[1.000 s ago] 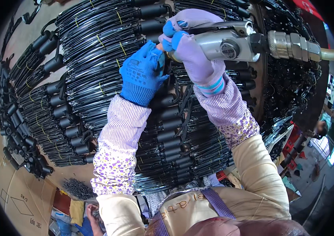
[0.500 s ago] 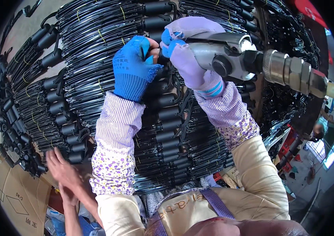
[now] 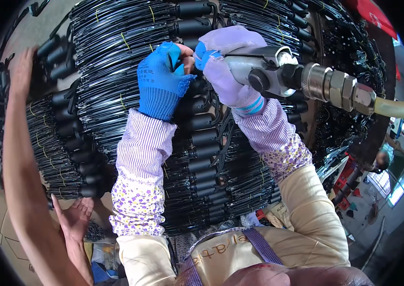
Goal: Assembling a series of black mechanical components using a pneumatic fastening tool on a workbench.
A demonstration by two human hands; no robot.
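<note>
My left hand (image 3: 161, 81), in a blue knit glove with bare fingertips, is closed in a pinch above the pile. What its fingers hold is too small and covered to make out. Close beside it, my right hand (image 3: 230, 66) wears a lilac glove with blue fingertips and grips a metal air-powered tool (image 3: 271, 71). The tool's front end is hidden in the fingers near my left fingertips. Beneath both hands lie bundles of what look like folded umbrella frames (image 3: 121, 52), with thin black shiny ribs and black cylindrical handles (image 3: 206, 151).
A pale air hose (image 3: 395, 108) runs right from the tool's metal couplings (image 3: 338, 83). At left, a co-worker's arm (image 3: 25, 171) reaches across smaller bundles; their other hand (image 3: 74, 219) is open. Cardboard (image 3: 2, 238) lies at lower left. More black parts (image 3: 349, 57) fill the right side.
One co-worker's arm has reached forward along the left side, and their other hand has opened. My hands stay close together; the tool has shifted slightly left.
</note>
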